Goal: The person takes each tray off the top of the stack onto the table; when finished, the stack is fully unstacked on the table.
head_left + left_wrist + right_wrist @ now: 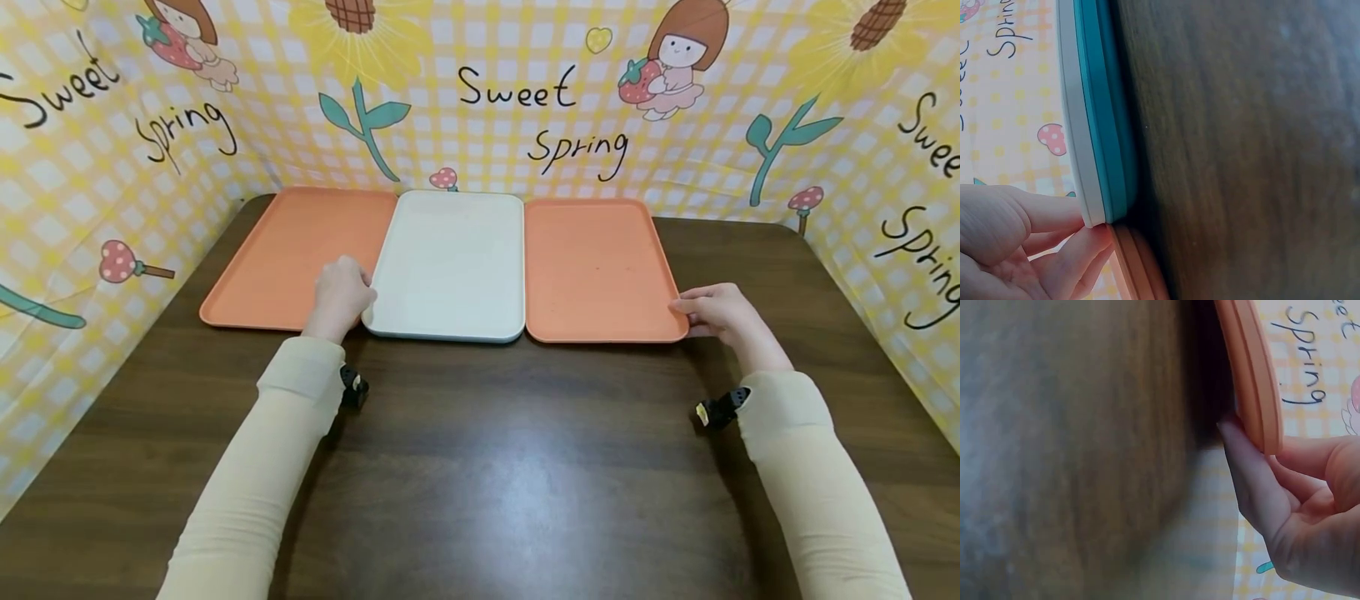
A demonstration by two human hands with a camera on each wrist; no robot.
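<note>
Three shallow rectangular trays lie side by side: a left orange tray, a white tray in the middle and a right orange tray. Beneath the white rim shows a teal layer, stacked close against it. My left hand pinches the white tray's left front corner, thumb and fingers at the rim, and overlaps the left orange tray in the head view. With thumb on the rim and fingers under the edge, my right hand grips the right orange tray at its right front corner.
The trays stand at the far side of a dark wooden table. Behind them and along both sides hangs a yellow checked cloth with printed flowers and lettering. A small black device sits on each wrist.
</note>
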